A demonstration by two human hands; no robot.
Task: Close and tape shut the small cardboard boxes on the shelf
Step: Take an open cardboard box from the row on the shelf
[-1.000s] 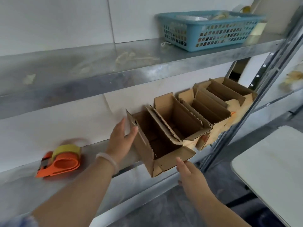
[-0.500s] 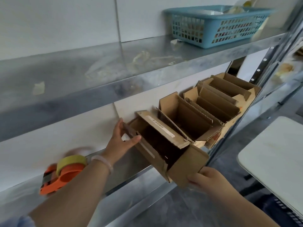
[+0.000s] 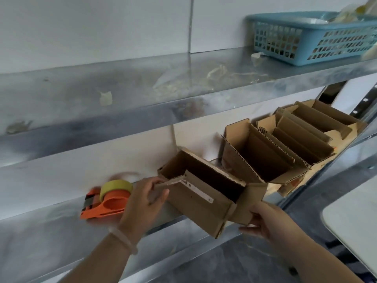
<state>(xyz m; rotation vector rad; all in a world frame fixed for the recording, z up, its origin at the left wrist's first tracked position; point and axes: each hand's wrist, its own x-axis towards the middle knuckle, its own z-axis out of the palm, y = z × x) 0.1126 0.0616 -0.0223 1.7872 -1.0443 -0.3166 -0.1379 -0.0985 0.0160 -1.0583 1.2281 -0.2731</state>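
Presently: one small cardboard box (image 3: 200, 201), top unsealed, tilted toward the person over the front edge of the lower shelf (image 3: 40, 231), apart from the row of open boxes (image 3: 281, 154) further right, probably to give its flaps room to fold. Left hand (image 3: 142, 203), grip closed on the box's left end corner; right hand (image 3: 269, 221), grip curled round the outspread right end flap, likely about to turn it in. Orange tape dispenser (image 3: 106, 201) lies on the shelf just beside the left hand, within reach for sealing.
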